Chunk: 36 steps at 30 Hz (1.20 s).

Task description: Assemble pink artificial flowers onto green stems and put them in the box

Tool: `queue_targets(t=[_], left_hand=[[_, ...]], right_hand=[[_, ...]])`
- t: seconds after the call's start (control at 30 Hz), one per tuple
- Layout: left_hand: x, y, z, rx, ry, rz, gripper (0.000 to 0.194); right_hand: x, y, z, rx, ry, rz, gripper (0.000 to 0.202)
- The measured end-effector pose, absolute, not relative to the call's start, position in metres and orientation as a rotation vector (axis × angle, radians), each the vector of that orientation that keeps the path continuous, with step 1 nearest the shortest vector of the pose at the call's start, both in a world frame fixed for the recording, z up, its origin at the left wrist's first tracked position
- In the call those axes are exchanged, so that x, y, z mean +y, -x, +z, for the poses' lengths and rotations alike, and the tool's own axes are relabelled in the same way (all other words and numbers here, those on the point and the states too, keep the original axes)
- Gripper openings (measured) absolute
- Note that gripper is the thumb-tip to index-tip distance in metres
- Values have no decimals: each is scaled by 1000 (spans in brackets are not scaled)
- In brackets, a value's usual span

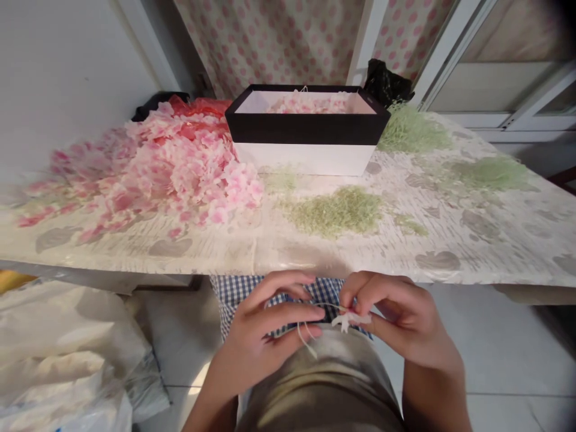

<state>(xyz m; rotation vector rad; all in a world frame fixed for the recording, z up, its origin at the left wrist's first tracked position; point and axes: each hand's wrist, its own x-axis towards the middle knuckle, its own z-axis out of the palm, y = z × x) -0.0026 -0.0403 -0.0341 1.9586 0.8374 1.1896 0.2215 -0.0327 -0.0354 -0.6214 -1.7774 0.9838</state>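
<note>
Both hands are over my lap, just in front of the table edge. My right hand [391, 306] pinches a small pale pink-white flower [351, 320] between thumb and fingers. A thin light stem [308, 341] reaches from the flower side towards my left hand [279, 318], whose thumb and index finger close around it, with loose ends hanging below. The other left fingers are curved and apart. On the table lie a heap of pink flowers [189, 168] at the left and a pile of small green sprigs [342, 210] in the middle.
A black and white box [306, 129] with pink flowers inside stands at the back of the table [297, 255]. More green sprigs [414, 129] lie at the right, near a black plastic bag [387, 84]. Pale bags [67, 342] sit on the floor at the left.
</note>
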Motion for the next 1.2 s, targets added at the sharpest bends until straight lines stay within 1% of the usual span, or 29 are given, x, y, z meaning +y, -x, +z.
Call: queue_targets(t=[0.17,0.33,0.4,0.47,0.53,0.6,0.67,0.73,0.8,0.87,0.9,0.93,0.97,1.0,1.03,1.07,1.1,1.2], left_hand=[[-35,11,-28,682,-1957,961,33],[-33,15,-34,433,-1628,801,21],[-34,11,-41,351,-1493,828,19],[-36,3,-47,307,-1386,925,22],[-38,-8,-51,212,-1209,1050,25],[-39,-18,-50,84,-952,1115,23],[-41,-20,-47,3,-709,1083,19],[-43,-14,-40,38,-620,1023,17],[-41,-1,-33,233,-733,1021,19],[-32,15,-25,615,-991,1105,33],[-24,21,-20,859,-1148,1171,40],[-13,27,-15,1130,-1310,1241,46],[1,32,-11,1417,-1476,1293,46],[16,36,-6,1711,-1638,1318,38],[32,40,-3,1961,-1781,1286,30],[48,43,-1,2141,-1872,1115,23],[63,46,-1,2250,-1910,918,23],[97,54,-6,2268,-1909,829,37]], right_hand=[[-27,-224,-35,-1780,588,1103,19],[-22,-226,-34,-1867,467,1243,19],[-21,-225,-33,-1887,407,1269,18],[-22,-222,-31,-1906,389,1271,17],[-23,-219,-28,-1925,432,1251,16],[-25,-219,-24,-1964,473,1236,17],[-26,-222,-22,-2011,496,1205,17],[-24,-231,-22,-2007,713,1048,12],[-17,-244,-28,-1891,1210,666,3],[-7,-256,-37,-1680,1712,171,15],[-1,-260,-42,-1637,1880,19,21],[4,-262,-46,-1613,1986,-62,25],[8,-263,-50,-1609,2055,-101,25],[11,-263,-53,-1623,2091,-102,24],[14,-261,-54,-1630,2107,-95,22],[15,-260,-55,-1632,2118,-89,20],[16,-259,-56,-1630,2124,-85,19],[18,-259,-57,-1555,2122,-71,17]])
